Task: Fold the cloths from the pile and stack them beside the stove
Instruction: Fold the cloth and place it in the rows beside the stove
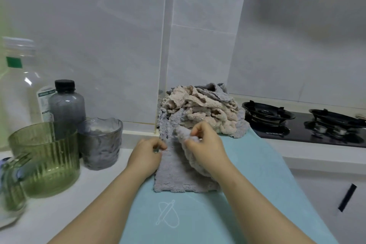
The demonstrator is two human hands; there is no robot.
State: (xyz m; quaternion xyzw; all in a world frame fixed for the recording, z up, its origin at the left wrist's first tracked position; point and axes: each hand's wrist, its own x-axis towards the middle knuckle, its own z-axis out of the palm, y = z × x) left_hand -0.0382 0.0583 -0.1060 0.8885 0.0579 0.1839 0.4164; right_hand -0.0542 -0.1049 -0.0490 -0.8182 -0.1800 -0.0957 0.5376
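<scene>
Two hands are on one grey cloth (174, 178); the left hand (147, 153) pinches its left edge between thumb and fingertips and pins it down, while the right hand (206, 144) has its fingers curled round the right part of the cloth, which is lifted and bunched above the flat part; the cloth lies on a teal mat (257, 194) on the bench (79, 204), just in front of the pile (200, 109); I judge that the first fold of this cloth is in hand, and that the next move calls for bringing the lifted part across to the pinned edge, matching the edges and pressing it flat; no folded stack is visible, so the task seems far from finished; the pile, pink and grey cloths mixed, sits against the wall and just beside the stove (297, 125), so it takes much of the place where a stack could go; on the left stand a green ribbed glass (45, 156), a grey glass (100, 144), a dark bottle (66, 105) and a clear bottle (17, 85); the grey glass is near the left hand and could be knocked by a wide movement.
</scene>
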